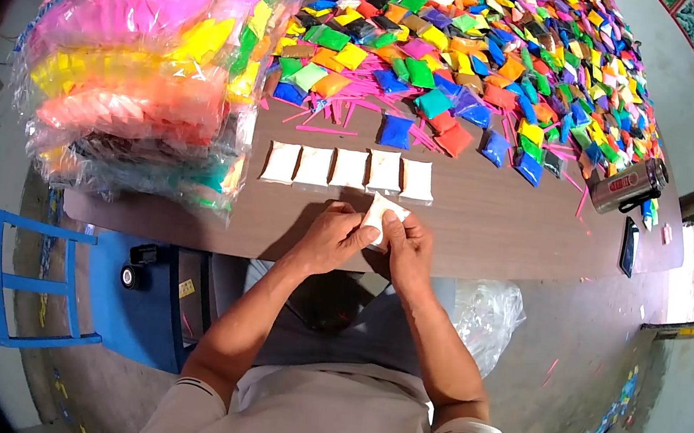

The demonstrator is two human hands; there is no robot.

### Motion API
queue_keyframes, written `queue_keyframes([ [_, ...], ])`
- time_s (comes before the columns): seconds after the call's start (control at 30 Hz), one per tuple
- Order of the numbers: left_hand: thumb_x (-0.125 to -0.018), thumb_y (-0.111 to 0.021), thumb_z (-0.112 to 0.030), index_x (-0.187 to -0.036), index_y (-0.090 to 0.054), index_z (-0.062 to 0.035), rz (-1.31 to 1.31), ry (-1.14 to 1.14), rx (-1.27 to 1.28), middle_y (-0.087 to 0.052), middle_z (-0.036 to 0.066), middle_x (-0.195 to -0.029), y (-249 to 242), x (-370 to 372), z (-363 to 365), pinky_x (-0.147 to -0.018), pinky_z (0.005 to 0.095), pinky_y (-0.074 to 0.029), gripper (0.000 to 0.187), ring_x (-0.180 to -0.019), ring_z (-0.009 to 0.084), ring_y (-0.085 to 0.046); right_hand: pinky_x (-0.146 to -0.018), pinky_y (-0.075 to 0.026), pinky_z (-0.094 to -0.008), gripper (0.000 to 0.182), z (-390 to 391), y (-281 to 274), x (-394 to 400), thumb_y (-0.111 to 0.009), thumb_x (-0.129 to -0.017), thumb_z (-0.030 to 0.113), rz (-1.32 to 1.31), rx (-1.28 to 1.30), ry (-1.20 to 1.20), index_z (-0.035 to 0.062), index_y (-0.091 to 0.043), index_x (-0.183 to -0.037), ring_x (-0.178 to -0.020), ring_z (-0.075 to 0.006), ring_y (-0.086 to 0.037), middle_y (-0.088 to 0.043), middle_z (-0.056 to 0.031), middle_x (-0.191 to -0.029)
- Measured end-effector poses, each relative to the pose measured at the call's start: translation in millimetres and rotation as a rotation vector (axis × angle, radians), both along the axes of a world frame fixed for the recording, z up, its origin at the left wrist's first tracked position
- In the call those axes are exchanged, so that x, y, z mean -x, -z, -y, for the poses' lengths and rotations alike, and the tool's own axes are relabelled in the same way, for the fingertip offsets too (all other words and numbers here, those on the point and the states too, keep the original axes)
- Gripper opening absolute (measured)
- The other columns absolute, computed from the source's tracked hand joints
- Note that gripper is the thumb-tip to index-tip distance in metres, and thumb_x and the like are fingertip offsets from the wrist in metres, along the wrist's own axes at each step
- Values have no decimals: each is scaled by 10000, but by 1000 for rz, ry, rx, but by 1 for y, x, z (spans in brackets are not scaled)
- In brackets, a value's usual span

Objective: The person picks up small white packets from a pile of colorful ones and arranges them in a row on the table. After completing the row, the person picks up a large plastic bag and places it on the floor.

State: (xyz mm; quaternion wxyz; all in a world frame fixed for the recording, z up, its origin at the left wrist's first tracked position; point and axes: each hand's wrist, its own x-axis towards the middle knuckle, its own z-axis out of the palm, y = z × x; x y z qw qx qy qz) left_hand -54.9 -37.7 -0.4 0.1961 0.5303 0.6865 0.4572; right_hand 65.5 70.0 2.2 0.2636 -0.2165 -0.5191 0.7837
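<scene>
A small white packet point(383, 211) is pinched between both my hands, just above the near part of the brown table point(484, 239). My left hand point(334, 237) grips its left edge with thumb and fingers. On the other side my right hand point(409, 251) is closed on it, the thumb pressed against its face. Right beyond my hands lies a neat row of several white packets point(349, 169), side by side in clear wrappers. Past that row a blue packet point(395, 132) lies on its own.
A large heap of colourful packets point(474, 49) covers the far table, with pink sticks point(354, 99) among them. Stacked clear bags of coloured packets point(138, 75) stand at the left. On the right are a metal flask point(631, 186) and a phone point(629, 247). A blue chair point(40, 286) stands lower left.
</scene>
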Motion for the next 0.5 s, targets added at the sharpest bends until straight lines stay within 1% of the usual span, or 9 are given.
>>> queue_keyframes([
  [0.1,-969,-502,-463,-895,-609,-2,7,62,28,-537,134,-737,3,3,1,-813,409,-396,479,-791,302,-507,-665,-492,-232,269,0,9,4,-594,-988,228,7,9,22,-29,-667,-1018,-761,-56,-567,-657,-6,-877],
  [0.2,-968,-512,-451,-939,-617,1,86,3,-38,-565,133,-774,8,2,0,-834,406,-402,464,-801,306,-515,-671,-490,-229,260,2,10,8,-584,-991,217,-17,-25,54,-29,-667,-995,-763,-56,-565,-656,-7,-874],
  [0.3,-971,-509,-436,-974,-629,-3,56,54,87,-592,134,-815,7,8,3,-855,400,-407,449,-825,305,-528,-664,-478,-226,261,7,5,9,-576,-993,218,-22,-62,95,-26,-665,-964,-752,-53,-553,-646,-2,-851],
  [0.4,-976,-500,-427,-990,-640,-9,-51,38,19,-612,138,-826,8,2,0,-865,399,-409,441,-832,304,-540,-665,-471,-224,279,6,11,9,-573,-996,243,20,-62,103,-21,-657,-959,-746,-53,-546,-637,1,-847],
  [0.5,-986,-484,-417,-975,-648,-11,-38,41,54,-623,146,-826,1,2,1,-865,401,-410,438,-828,304,-550,-662,-465,-222,294,1,10,6,-573,-997,268,44,-17,49,-15,-649,-977,-748,-55,-543,-630,3,-863],
])
